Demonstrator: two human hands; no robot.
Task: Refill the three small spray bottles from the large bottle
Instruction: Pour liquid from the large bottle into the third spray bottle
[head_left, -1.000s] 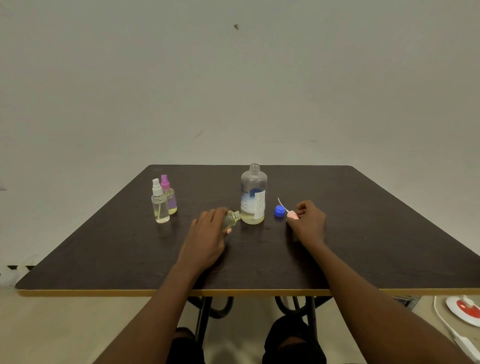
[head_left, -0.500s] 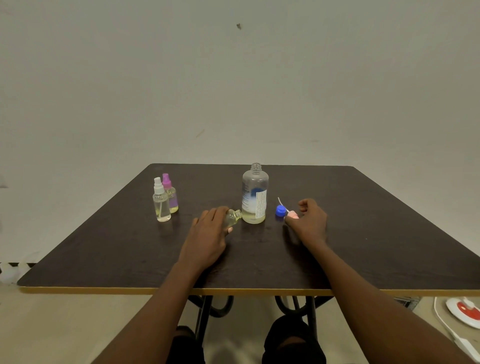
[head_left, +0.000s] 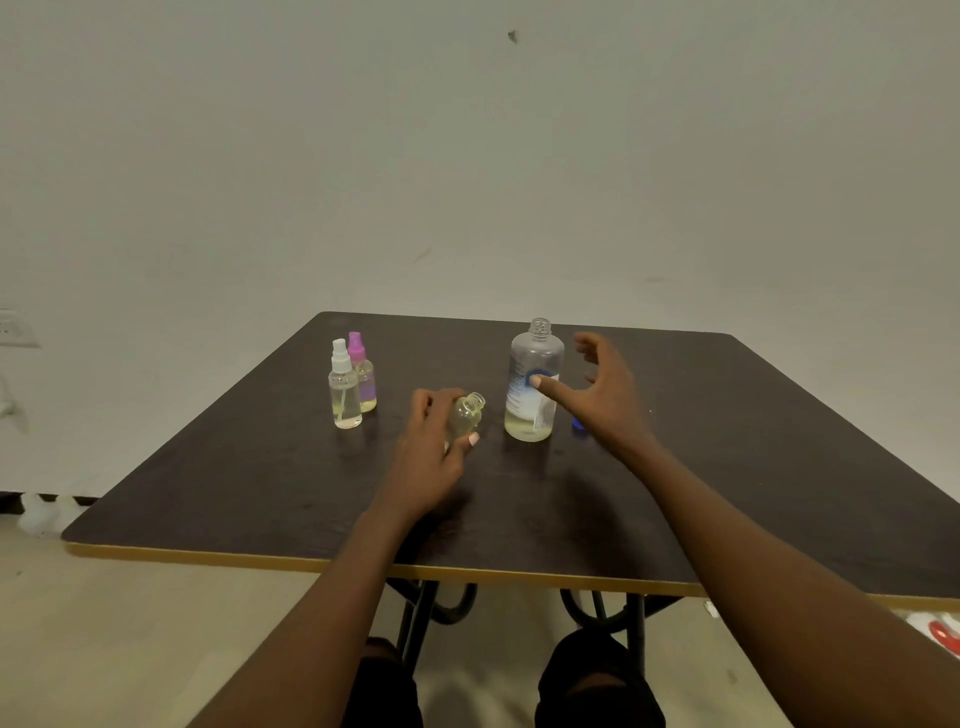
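While our left hand grips the small uncapped clear plastic spray bottle, tilted over the dark wooden table, likely ready for filling, our right hand hovers, fingers spread, beside the tall clear open-necked large bottle, seemingly to grasp it.

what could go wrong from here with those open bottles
The small uncapped bottle, tilted in the left hand, holds liquid and might spill onto the table. The right hand is spread open right by the large bottle, which has no cap; a clumsy grab could knock it over.
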